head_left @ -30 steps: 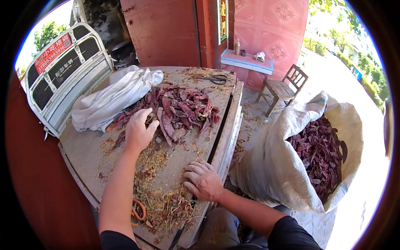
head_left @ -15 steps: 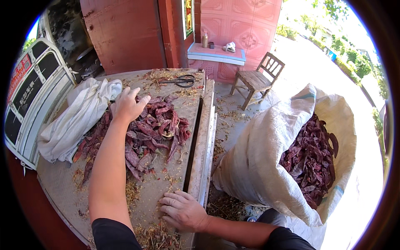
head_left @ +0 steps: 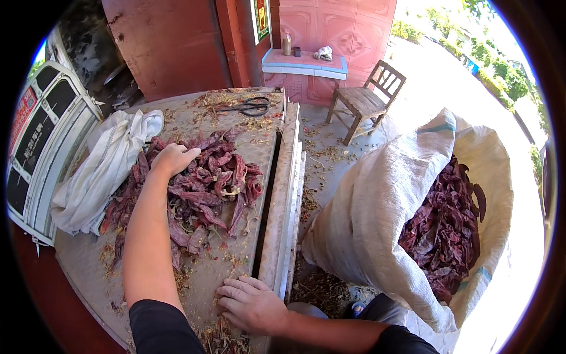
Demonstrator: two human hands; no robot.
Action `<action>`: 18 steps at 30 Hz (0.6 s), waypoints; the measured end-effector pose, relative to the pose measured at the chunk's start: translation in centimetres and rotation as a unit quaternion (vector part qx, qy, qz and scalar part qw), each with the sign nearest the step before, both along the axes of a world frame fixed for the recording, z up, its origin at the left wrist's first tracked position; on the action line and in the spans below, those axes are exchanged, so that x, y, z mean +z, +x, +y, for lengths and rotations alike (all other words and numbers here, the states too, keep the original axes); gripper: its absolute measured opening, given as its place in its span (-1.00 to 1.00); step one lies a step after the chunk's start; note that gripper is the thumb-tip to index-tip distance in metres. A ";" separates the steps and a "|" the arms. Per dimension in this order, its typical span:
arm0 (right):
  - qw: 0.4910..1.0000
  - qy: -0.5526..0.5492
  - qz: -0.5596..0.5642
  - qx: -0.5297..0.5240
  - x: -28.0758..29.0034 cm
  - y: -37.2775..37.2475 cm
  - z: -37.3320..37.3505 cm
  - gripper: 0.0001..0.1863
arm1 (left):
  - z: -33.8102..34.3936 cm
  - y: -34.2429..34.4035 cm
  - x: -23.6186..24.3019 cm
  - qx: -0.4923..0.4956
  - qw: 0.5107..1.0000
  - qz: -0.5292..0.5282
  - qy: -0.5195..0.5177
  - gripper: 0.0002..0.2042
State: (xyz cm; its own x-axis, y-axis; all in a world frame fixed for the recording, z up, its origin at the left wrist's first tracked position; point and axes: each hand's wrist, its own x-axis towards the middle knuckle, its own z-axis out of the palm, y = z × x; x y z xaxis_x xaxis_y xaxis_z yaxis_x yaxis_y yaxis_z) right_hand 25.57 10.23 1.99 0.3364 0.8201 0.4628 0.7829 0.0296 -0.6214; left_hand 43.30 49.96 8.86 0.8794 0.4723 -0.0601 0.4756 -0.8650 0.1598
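A loose heap of wrinkled, dark red dried chili peppers point(head_left: 206, 183) lies on the flat, dusty tabletop point(head_left: 118, 289). My left hand point(head_left: 173, 160) is down in the far left part of this heap, its fingers curled over the peppers and mostly hidden, the thumb pointing right. Palm down, my right hand point(head_left: 253, 305) rests by the near right edge of the surface, with fingers stretched out and holding nothing. To the right stands a big white woven sack point(head_left: 365, 212), its mouth wide and more dried peppers point(head_left: 442, 236) inside.
A crumpled white sack point(head_left: 100, 177) lies left of the heap. Black-handled scissors point(head_left: 253, 107) rest at the far side among seeds and bits of stem. Beyond the surface are a wooden chair point(head_left: 365, 100) and a pink ledge point(head_left: 306, 62) with a bottle point(head_left: 287, 43).
My left hand has come down from above the heap into the peppers, its fingers curling. My right hand stays flat near the edge. The whole view has shifted slightly.
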 end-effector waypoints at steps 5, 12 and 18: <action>1.000 0.014 -0.004 -0.002 0.6 0.5 -0.1 -0.71 | -1.5 -4.2 -0.4 -0.024 0.999 -0.032 0.012 -0.30; 0.978 0.182 -0.031 -0.094 1.1 6.8 -1.4 -0.57 | -3.7 -10.7 -0.5 0.010 0.999 -0.049 0.004 -0.32; 0.958 0.104 -0.030 -0.265 4.4 20.4 4.9 -0.25 | -8.2 -12.5 0.4 0.036 0.998 -0.048 0.004 -0.36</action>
